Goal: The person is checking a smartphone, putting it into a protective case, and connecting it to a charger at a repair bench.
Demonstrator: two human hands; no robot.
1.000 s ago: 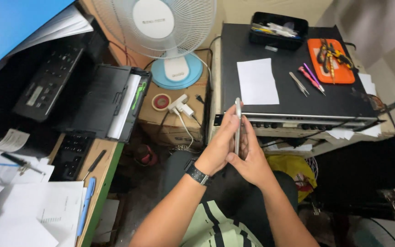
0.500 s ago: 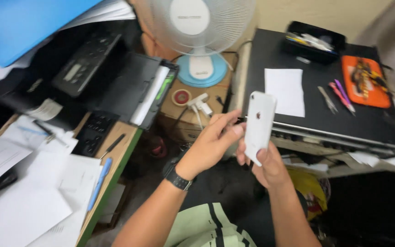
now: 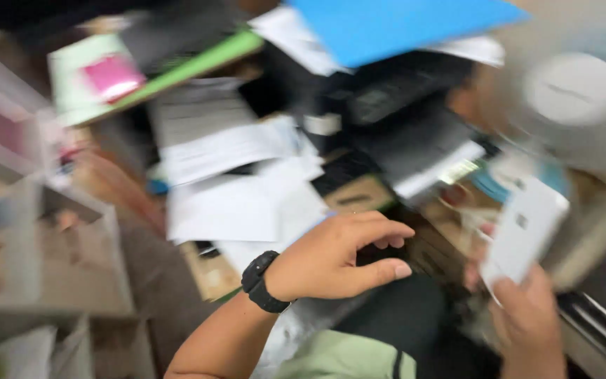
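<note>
At right, white phone (image 3: 524, 231) is gripped low by right hand (image 3: 527, 316); left hand (image 3: 331, 256) is open, empty. Firmer two-handed support is advised.

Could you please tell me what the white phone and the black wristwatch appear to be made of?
White phone: probably glossy glass or plastic; smooth, even white back, though blur hides detail. Black wristwatch: seemingly matte rubber or plastic; dull, unreflective band.
</note>
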